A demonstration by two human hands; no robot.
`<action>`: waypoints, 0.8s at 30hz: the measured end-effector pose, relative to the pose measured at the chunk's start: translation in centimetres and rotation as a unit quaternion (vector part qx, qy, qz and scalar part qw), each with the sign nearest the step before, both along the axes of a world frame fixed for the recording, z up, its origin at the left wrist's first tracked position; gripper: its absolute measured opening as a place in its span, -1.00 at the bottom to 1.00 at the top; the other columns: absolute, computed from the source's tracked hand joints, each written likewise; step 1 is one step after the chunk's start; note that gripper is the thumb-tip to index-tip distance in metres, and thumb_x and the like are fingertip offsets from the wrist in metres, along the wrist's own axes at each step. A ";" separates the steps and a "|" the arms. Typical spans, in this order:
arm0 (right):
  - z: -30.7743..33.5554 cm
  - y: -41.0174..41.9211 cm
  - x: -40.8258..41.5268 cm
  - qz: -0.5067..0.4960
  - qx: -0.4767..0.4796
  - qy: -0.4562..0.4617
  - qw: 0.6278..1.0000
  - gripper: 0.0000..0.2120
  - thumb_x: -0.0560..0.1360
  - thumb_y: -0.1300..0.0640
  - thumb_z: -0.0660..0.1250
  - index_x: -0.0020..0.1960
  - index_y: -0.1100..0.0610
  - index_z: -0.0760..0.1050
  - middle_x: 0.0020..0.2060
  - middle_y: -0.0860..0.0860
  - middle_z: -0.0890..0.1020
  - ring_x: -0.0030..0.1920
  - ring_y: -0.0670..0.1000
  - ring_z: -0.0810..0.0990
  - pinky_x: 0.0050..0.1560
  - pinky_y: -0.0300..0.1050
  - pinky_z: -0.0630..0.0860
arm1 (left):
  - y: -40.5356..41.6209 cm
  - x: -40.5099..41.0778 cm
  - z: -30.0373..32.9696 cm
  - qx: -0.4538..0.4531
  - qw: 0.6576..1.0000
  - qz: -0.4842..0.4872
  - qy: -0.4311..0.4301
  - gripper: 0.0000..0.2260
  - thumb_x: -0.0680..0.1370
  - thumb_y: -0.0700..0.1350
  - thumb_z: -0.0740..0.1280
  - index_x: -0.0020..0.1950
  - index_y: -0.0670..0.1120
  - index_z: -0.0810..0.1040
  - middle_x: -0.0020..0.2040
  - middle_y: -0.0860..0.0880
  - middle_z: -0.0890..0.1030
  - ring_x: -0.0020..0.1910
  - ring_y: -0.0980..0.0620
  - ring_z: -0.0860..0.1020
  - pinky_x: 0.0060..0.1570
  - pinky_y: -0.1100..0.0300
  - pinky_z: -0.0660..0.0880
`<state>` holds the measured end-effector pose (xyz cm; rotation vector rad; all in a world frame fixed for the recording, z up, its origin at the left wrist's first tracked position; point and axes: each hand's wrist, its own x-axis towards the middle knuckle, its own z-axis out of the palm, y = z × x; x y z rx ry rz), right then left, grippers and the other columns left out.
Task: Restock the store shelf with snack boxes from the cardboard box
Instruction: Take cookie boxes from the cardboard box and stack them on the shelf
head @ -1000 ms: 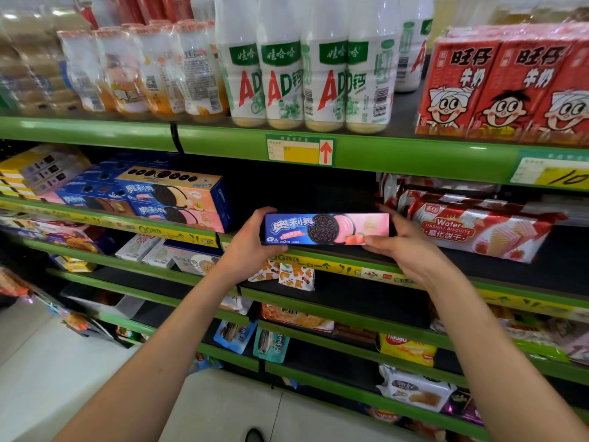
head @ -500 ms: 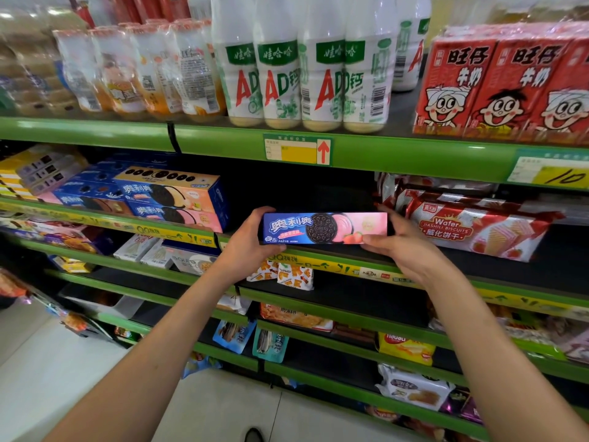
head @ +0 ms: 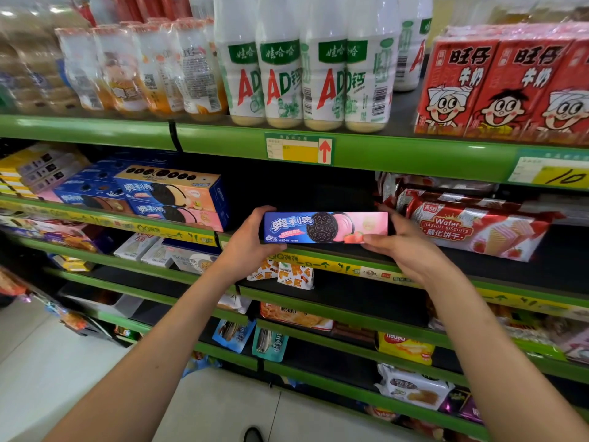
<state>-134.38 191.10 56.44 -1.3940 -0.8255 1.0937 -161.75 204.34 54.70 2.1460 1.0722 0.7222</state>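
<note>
A long blue-and-pink Oreo snack box (head: 325, 227) lies level at the front of the second green shelf (head: 366, 269), in the dark gap between stocked goods. My left hand (head: 251, 240) grips its left end and my right hand (head: 401, 247) holds its right end. The box's bottom edge is at the shelf lip; I cannot tell whether it rests on it. Several matching Oreo boxes (head: 178, 199) are stacked to the left on the same shelf. The cardboard box is out of sight.
Red wafer biscuit packs (head: 471, 228) lie right of the gap. Milk drink bottles (head: 302, 74) and red milk cartons (head: 503, 84) fill the shelf above. Lower shelves hold bagged snacks (head: 404, 349). Pale floor tiles (head: 63, 362) lie bottom left.
Both hands have carried the Oreo box slightly up and forward toward the shelf gap; the grip is unchanged.
</note>
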 end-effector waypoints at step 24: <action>0.1 0.0 -0.1 -0.002 -0.002 0.005 1.000 -0.21 0.44 0.48 0.39 0.56 0.11 0.19 0.18 0.04 0.61 0.19 0.06 0.61 0.06 -0.11 0.63 | -0.1 0.0 -0.1 -0.003 1.000 0.005 -0.002 -0.36 0.45 -0.07 0.51 0.39 0.18 0.22 0.16 0.13 0.50 0.11 0.17 0.53 -0.11 0.37 0.46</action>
